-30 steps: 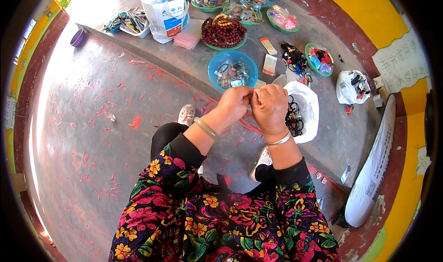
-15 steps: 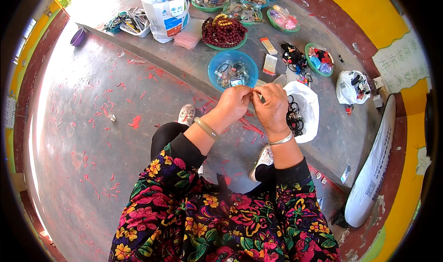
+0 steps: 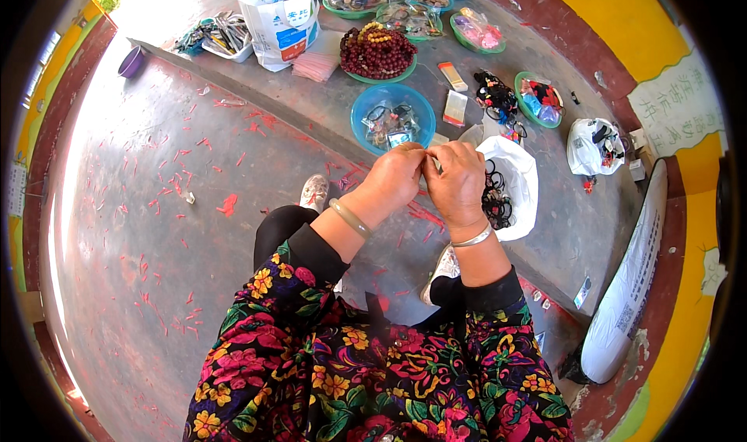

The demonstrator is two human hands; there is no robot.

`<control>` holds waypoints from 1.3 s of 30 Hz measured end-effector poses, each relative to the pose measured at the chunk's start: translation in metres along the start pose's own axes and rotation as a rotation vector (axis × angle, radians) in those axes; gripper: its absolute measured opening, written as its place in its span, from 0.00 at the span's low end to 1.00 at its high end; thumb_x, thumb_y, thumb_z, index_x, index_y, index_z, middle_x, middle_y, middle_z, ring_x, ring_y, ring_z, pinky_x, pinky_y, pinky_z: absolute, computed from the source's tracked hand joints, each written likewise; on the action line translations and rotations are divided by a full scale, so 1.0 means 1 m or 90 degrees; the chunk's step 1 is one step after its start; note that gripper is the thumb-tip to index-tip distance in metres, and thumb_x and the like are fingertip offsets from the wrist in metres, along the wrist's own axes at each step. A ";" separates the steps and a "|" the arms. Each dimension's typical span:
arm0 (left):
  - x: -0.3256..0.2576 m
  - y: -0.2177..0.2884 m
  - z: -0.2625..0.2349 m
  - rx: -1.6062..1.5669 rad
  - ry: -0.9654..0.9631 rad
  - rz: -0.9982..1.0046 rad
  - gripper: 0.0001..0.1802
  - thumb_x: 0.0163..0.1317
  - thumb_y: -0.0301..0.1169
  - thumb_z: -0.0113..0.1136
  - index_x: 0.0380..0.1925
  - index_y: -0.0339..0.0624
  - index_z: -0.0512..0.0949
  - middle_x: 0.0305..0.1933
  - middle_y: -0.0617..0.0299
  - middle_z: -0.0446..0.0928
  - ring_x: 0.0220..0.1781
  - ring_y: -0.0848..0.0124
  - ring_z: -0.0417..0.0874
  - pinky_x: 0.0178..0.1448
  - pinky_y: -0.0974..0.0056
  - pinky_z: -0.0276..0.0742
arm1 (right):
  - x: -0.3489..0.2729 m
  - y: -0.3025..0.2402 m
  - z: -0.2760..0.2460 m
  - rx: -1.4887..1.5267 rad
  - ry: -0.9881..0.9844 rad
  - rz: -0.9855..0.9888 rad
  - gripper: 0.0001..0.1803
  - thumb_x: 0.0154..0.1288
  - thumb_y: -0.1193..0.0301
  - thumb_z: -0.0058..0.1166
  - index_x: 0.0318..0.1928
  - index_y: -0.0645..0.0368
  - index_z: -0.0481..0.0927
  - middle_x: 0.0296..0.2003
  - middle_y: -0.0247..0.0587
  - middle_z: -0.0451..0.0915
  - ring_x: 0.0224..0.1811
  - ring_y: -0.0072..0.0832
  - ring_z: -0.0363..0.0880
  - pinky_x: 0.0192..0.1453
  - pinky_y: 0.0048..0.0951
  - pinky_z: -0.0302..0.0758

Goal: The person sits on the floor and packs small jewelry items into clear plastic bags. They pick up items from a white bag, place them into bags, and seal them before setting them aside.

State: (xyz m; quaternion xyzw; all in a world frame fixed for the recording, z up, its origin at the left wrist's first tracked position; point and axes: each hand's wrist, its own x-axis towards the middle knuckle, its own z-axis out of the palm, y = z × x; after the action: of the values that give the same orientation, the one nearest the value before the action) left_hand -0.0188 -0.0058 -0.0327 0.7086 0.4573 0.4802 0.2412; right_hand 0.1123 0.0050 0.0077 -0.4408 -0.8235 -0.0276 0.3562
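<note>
My left hand (image 3: 395, 176) and my right hand (image 3: 455, 180) meet fingertip to fingertip, both closed in a pinch. What they pinch is too small and too covered by the fingers to make out. Just beyond them stands a blue plastic basin (image 3: 359, 115) holding small clear packets with dark bands inside. Beside my right hand a white bag (image 3: 523, 179) gapes, with black elastic-looking loops (image 3: 496, 201) in it. A pale bangle (image 3: 350, 218) circles my left wrist and a silver one (image 3: 473, 236) my right.
On the raised ledge lie maroon bead strings (image 3: 378, 54), pink sticks (image 3: 315, 67), two small flat boxes (image 3: 455, 108), a tall white bag (image 3: 282, 33) and several basins of packets. Red scraps (image 3: 227, 205) litter the floor. A long white wrapped roll (image 3: 634, 286) leans at the right.
Both hands stay pinched together in nearly the same place, with only slight shifts of fingers and wrists. Nothing else has visibly moved.
</note>
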 end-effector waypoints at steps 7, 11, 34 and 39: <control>0.000 0.007 -0.001 -0.006 0.014 -0.024 0.08 0.52 0.17 0.51 0.33 0.33 0.76 0.34 0.49 0.77 0.37 0.53 0.79 0.40 0.60 0.75 | 0.000 0.003 0.001 0.037 -0.005 0.028 0.04 0.46 0.73 0.58 0.24 0.55 0.76 0.25 0.35 0.74 0.33 0.35 0.73 0.38 0.36 0.65; 0.001 0.006 -0.003 0.012 0.022 0.003 0.08 0.53 0.17 0.52 0.33 0.33 0.76 0.34 0.48 0.77 0.36 0.53 0.79 0.39 0.60 0.75 | 0.000 0.006 0.001 0.087 -0.014 0.052 0.03 0.47 0.73 0.57 0.24 0.56 0.76 0.24 0.36 0.74 0.32 0.37 0.73 0.38 0.37 0.66; 0.005 0.014 -0.012 -0.146 -0.031 -0.268 0.09 0.58 0.26 0.54 0.35 0.34 0.79 0.32 0.55 0.81 0.34 0.72 0.81 0.37 0.69 0.74 | 0.003 0.010 0.001 0.257 -0.019 0.168 0.03 0.45 0.77 0.56 0.22 0.61 0.76 0.23 0.40 0.75 0.28 0.38 0.74 0.32 0.34 0.70; 0.004 0.008 -0.009 -0.153 -0.012 -0.292 0.09 0.59 0.27 0.54 0.35 0.35 0.80 0.30 0.56 0.81 0.32 0.74 0.80 0.36 0.70 0.74 | 0.002 0.012 0.001 0.333 -0.056 0.223 0.02 0.47 0.77 0.56 0.24 0.62 0.76 0.24 0.39 0.76 0.28 0.34 0.75 0.33 0.31 0.71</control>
State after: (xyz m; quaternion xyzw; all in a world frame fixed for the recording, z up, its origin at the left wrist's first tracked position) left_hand -0.0236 -0.0068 -0.0211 0.5569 0.5435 0.4569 0.4309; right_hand 0.1197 0.0144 0.0052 -0.4702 -0.7286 0.2663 0.4209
